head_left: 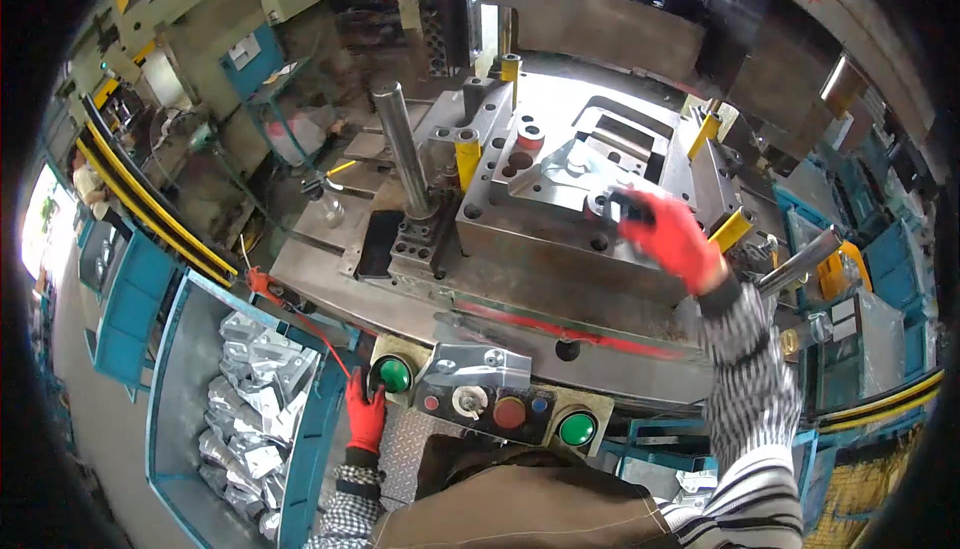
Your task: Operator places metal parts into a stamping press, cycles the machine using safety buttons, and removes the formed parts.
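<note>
My right hand (670, 237), in a red glove with dark fingertips, is over the near right part of a steel die (540, 239). Its fingers are spread and slightly blurred, close to a bent silver sheet-metal part (570, 177) lying on the die; I cannot tell if they touch it. My left hand (366, 414), also red-gloved, is beside the left green push button (394, 375), fingers extended and apart near its housing. Another formed sheet-metal part (482, 362) rests on top of the control panel (490, 404), between the two green buttons.
A blue bin (170, 419) of silver stamped parts (250, 399) stands at the left. A thin red rod or cord (325, 337) runs toward my left hand. A steel guide post (402, 149) and yellow posts (467, 157) rise around the die. The press's upper section (600, 29) hangs behind.
</note>
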The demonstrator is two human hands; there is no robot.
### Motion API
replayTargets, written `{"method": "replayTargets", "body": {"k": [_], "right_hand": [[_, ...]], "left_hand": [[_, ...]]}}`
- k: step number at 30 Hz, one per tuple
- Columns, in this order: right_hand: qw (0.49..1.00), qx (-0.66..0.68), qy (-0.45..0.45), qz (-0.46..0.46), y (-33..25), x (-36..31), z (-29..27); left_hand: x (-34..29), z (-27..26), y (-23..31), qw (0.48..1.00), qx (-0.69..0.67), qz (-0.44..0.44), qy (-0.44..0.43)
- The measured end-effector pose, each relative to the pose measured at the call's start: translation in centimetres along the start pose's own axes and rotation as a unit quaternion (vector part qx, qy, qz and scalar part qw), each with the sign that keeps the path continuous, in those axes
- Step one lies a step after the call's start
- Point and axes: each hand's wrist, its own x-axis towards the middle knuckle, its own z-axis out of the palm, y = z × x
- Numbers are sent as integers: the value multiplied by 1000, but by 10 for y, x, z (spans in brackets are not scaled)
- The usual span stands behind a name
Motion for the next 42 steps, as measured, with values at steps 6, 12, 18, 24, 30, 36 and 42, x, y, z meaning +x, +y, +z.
{"method": "replayTargets", "body": {"k": [6, 12, 18, 24, 30, 36, 42], "right_hand": [[887, -57, -370, 270, -23, -223, 32], [880, 182, -130, 420, 33, -383, 184], [848, 223, 84, 474, 49, -424, 256], [853, 211, 131, 459, 63, -441, 269], [845, 235, 119, 465, 45, -425, 256], [842, 260, 151, 448, 61, -443, 263], [860, 287, 126, 404, 40, -416, 251]], "left_hand": [[57, 10, -34, 998, 51, -36, -27], [72, 17, -82, 925, -246, -207, -205], [67, 38, -92, 939, -267, -168, -135], [62, 46, -86, 940, -255, -196, -112], [62, 41, -78, 949, -226, -181, -124], [67, 48, -73, 942, -245, -180, -145], [68, 37, -97, 936, -277, -159, -148]]}}
